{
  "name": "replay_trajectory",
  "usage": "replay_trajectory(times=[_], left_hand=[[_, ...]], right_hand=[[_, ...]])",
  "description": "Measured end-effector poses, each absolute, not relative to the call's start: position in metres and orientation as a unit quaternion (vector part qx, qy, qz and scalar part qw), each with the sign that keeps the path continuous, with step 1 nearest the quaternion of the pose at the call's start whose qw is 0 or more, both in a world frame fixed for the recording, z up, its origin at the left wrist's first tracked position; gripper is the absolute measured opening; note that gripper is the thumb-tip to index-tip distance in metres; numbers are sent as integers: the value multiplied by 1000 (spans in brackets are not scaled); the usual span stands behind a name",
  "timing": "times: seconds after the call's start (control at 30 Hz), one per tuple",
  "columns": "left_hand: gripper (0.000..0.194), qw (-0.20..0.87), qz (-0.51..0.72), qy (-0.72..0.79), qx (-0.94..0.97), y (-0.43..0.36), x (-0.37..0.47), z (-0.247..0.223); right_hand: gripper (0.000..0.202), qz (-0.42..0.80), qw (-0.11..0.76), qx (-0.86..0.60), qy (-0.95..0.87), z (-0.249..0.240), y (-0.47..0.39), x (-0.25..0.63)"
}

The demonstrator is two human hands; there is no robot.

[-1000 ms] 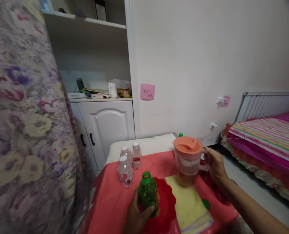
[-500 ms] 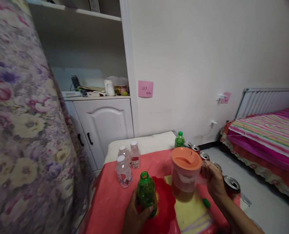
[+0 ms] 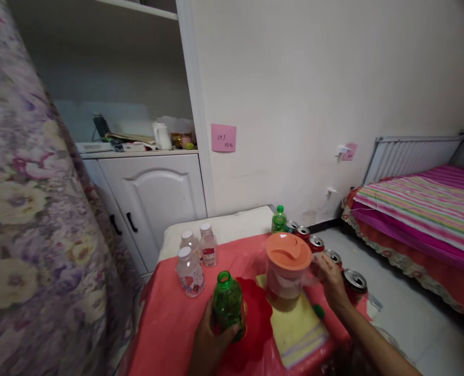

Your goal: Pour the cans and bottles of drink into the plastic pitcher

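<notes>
My left hand (image 3: 212, 334) is wrapped round an uncapped green plastic bottle (image 3: 227, 300), which stands upright over a red scalloped tray (image 3: 257, 334). My right hand (image 3: 329, 279) grips the handle of a clear pitcher (image 3: 282, 287) with an orange lid (image 3: 288, 251). Some amber-looking liquid shows low in the pitcher. It is upright over a folded yellow cloth (image 3: 298, 334), but I cannot tell whether it touches the cloth. A loose green cap (image 3: 318, 311) lies right of the cloth, below my right hand.
Clear bottles with white caps (image 3: 190, 271) stand at the table's left. A capped green bottle (image 3: 279, 219) and several drink cans (image 3: 355, 284) line the right edge of the red tablecloth (image 3: 161, 324). A floral curtain (image 3: 32, 209) hangs at left; a bed (image 3: 423, 198) is at right.
The whole view has shifted slightly, moving things left in the picture. Both hands keep their grips on the bottle and the pitcher, with no clear change between them.
</notes>
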State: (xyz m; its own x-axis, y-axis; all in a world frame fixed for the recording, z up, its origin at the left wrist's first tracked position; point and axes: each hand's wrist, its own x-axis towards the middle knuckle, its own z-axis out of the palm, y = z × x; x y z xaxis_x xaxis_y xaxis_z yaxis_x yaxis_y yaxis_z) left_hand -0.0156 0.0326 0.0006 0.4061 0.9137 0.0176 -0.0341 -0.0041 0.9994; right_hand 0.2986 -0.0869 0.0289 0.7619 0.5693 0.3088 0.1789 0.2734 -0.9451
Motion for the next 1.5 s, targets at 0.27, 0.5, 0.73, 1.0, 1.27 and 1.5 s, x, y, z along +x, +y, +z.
replay_trajectory(times=[0.27,0.5,0.73,1.0,1.27,1.5], left_hand=[[81,588,413,365,592,37,-13,-7],[80,590,409,358,598,37,-13,-6],[80,603,401,343,599,32,-13,1],[74,607,403,326,603,27,-13,1],[69,623,406,297,599,19,-11,15],[77,647,403,272,588,16,-15,16]], right_hand=[[53,146,662,-664,-315,-27,-134,309],[46,116,437,-792,-410,-74,-152,306],[32,121,407,-795,-432,-73,-151,300],[33,247,483,-705,-457,-29,-165,247],[27,238,513,-551,-613,106,-100,174],[27,160,390,-520,-743,168,-55,168]])
